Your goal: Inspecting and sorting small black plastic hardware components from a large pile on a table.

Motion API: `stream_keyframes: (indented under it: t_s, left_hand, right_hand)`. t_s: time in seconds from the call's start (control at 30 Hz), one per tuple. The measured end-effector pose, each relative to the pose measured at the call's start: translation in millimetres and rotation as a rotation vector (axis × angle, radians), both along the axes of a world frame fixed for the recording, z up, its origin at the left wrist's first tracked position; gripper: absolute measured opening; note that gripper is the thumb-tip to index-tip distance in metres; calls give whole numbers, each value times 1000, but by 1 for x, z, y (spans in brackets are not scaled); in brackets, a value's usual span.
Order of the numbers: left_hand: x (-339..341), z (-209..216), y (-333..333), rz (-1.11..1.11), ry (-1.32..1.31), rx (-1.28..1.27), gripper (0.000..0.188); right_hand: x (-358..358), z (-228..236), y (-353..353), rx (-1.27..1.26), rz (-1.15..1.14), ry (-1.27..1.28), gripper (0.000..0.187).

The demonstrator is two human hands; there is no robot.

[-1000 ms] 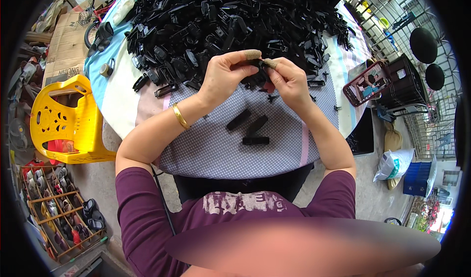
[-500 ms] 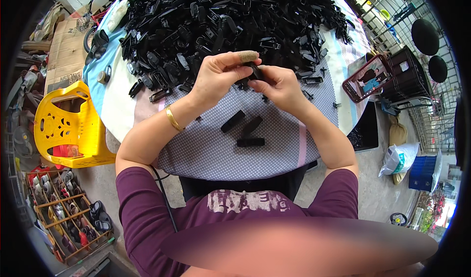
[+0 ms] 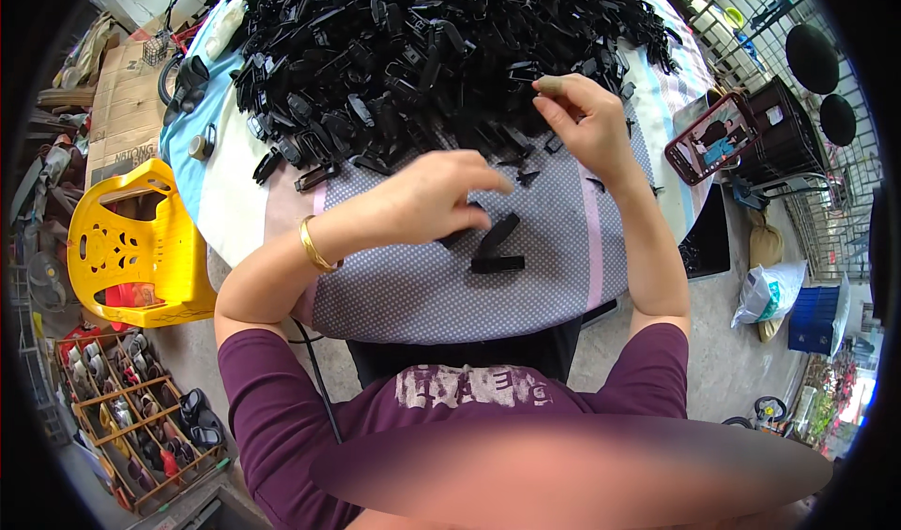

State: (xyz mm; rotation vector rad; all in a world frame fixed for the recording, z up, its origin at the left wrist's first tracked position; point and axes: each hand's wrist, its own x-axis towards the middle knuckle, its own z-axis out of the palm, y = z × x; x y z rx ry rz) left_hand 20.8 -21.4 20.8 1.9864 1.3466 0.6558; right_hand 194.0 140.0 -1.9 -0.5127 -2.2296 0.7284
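A large heap of small black plastic pieces (image 3: 375, 52) covers the far part of the round table. My right hand (image 3: 593, 127) is at the heap's near right edge, thumb and wrapped forefinger bent and slightly apart, close to a black piece (image 3: 523, 73). Nothing shows between those fingers. Nearer me, my left hand (image 3: 434, 197), smeared by motion, hovers over the dotted cloth with thumb and fingers apart. Just beneath its thumb lies one oblong black piece (image 3: 457, 238), partly hidden. Beside that are a slanted one (image 3: 500, 235) and a level one (image 3: 497, 265).
A phone (image 3: 713, 138) showing a picture stands at the table's right edge. On the left edge sits a small round container (image 3: 201, 143). A yellow plastic chair (image 3: 141, 249) is left of the table, with a shoe rack (image 3: 131, 417) nearer. Dark crates (image 3: 784, 131) stand at right.
My hands have parted from around a black piece they held together. The right moved out to the heap; the left came down toward the loose pieces. The held piece is no longer visible.
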Motion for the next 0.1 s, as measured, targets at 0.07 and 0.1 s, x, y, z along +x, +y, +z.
stream_keyframes:
  t_s: [0.07,0.1]
  left_hand:
    - [-2,-5,-5,-66,49,-104,38]
    - [-3,-6,-6,-61,47,-106,38]
  right_hand:
    - [-5,-5,-5,137,46,-87,18]
    - [-9,-6,-9,280,89,-167,17]
